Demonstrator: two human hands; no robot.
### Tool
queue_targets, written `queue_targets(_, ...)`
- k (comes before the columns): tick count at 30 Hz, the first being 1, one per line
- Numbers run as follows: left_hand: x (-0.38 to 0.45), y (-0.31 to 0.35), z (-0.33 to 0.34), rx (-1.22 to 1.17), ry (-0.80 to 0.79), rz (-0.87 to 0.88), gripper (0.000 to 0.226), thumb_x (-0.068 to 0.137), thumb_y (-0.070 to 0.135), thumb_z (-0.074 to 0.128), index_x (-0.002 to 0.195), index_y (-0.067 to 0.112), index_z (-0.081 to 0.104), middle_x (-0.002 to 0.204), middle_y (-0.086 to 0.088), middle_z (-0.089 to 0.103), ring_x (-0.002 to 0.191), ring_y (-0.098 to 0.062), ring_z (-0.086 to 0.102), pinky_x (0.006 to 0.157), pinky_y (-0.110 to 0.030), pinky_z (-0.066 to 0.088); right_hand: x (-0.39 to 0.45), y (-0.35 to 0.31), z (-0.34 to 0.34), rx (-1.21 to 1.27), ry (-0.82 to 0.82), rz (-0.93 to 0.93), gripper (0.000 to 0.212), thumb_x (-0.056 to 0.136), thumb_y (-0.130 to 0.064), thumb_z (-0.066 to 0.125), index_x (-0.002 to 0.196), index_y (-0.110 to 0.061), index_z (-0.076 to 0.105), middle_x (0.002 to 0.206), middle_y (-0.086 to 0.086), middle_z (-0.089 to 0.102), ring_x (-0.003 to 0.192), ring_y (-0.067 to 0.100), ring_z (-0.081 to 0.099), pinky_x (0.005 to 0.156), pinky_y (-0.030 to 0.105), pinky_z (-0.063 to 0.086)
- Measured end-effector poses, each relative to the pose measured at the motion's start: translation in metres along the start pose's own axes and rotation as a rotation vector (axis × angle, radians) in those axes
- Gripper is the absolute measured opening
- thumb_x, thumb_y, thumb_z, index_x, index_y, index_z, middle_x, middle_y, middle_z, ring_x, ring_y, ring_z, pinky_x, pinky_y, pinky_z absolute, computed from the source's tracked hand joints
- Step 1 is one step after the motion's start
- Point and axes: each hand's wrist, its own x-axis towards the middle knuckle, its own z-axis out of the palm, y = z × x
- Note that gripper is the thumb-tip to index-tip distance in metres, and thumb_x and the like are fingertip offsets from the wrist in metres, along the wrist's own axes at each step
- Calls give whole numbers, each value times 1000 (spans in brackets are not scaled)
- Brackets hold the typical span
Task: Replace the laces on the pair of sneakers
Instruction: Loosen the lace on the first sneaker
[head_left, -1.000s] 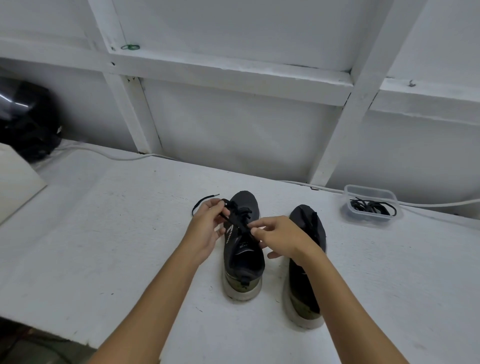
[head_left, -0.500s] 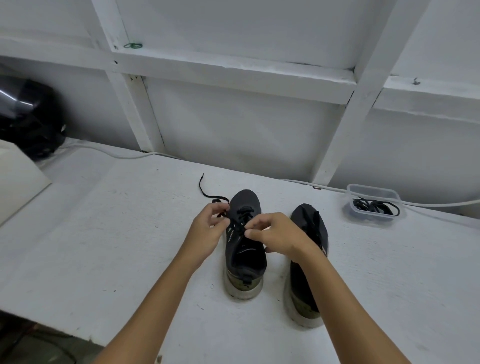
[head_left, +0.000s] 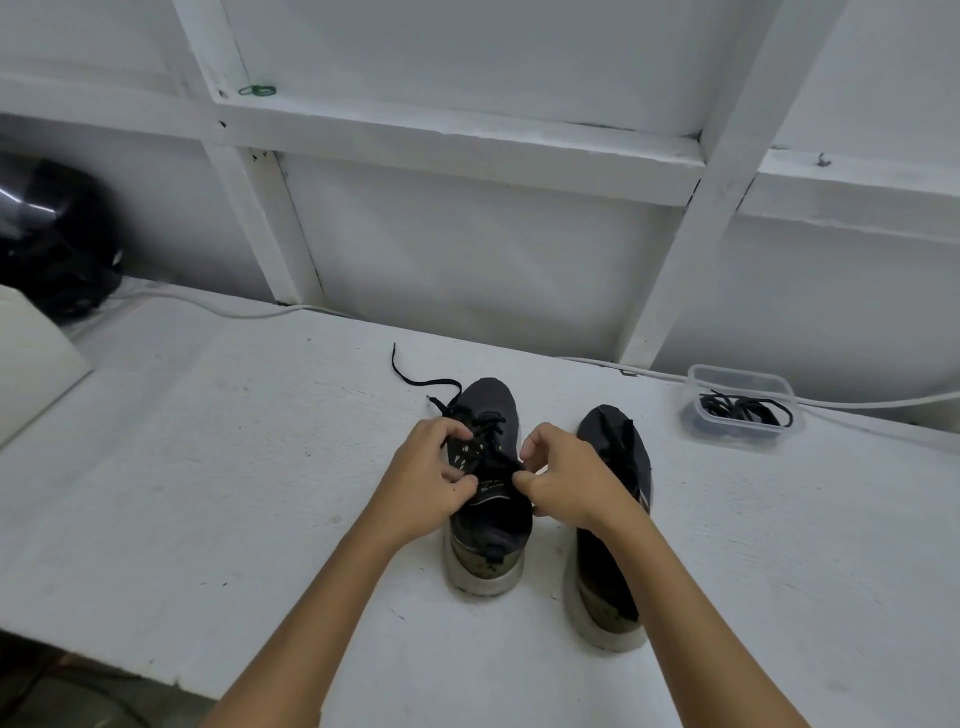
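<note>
Right now I'm working the black lace (head_left: 480, 441) through the eyelets of the left sneaker (head_left: 485, 499) at twelve o'clock. My left hand (head_left: 428, 480) and right hand (head_left: 563, 480) each pinch it, fingers curled, and next I'd judge it needs drawing free. The right sneaker (head_left: 613, 519) waits at one o'clock (apparently unlaced). A tub of laces (head_left: 740, 408) sits at two; nothing blocks me.
</note>
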Motion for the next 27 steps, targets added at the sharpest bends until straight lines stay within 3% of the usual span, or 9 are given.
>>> queue_targets(4, -5, 1, 6, 29, 114, -60, 36, 81, 15, 71, 92, 35, 43, 108, 7, 52, 70, 5, 64, 58, -12, 45, -1, 1, 2, -40, 6, -68, 24, 87, -16, 64, 100, -34, 55, 98, -5, 67, 74, 19, 70, 75, 37, 61)
queue_targets(6, -5, 5, 11, 101, 139, -52, 36, 78, 17, 73, 90, 33, 42, 105, 12, 46, 69, 3, 64, 63, -21, 48, 1, 0, 6, -146, 20, -136, 27, 87, -17, 65, 104, -38, 59, 99, -8, 66, 70, 11, 64, 69, 27, 55)
queue_targets(9, 1, 8, 13, 193, 170, -60, 38, 77, 23, 79, 91, 26, 44, 100, 12, 46, 68, -5, 61, 59, -18, 38, 8, -2, 10, -268, 94, -193, 20, 86, -21, 71, 99, -32, 61, 89, -9, 65, 62, 2, 54, 55, 11, 37)
queue_targets(11, 4, 8, 14, 239, 202, -45, 40, 76, 29, 81, 91, 23, 45, 97, 11, 46, 69, -11, 57, 57, -16, 31, 10, -1, 12, -277, 120, -200, 16, 88, -23, 71, 97, -27, 58, 84, -8, 66, 66, 6, 57, 54, 13, 38)
queue_targets(15, 1, 7, 20, 280, 254, -2, 34, 84, 33, 74, 93, 22, 43, 96, 9, 47, 69, -12, 57, 56, -15, 29, 7, 2, 17, -296, 154, -241, 13, 93, -28, 64, 99, -24, 53, 79, -3, 68, 69, 14, 61, 63, 29, 49)
queue_targets(20, 2, 10, 19, 234, 368, 8, 19, 92, 27, 63, 84, 20, 47, 88, 6, 52, 73, -13, 52, 59, -17, 35, 9, -4, 23, -275, 242, -328, 6, 96, -23, 59, 101, -20, 59, 74, -1, 67, 57, 7, 52, 57, 27, 44)
queue_targets(24, 7, 9, 14, 253, 306, 11, 8, 93, 26, 65, 89, 21, 60, 97, 9, 57, 84, -9, 55, 64, -17, 37, 9, -5, 16, -200, 194, -214, 4, 96, -25, 56, 94, -26, 60, 82, -3, 69, 53, 4, 53, 50, 13, 36)
queue_targets(27, 8, 7, 15, 198, 219, -9, 14, 92, 38, 65, 95, 24, 68, 103, 19, 52, 92, -3, 56, 72, -19, 37, 9, -8, 11, -63, 53, -58, 8, 98, -30, 52, 92, -26, 54, 90, -2, 68, 66, 10, 60, 60, 25, 54)
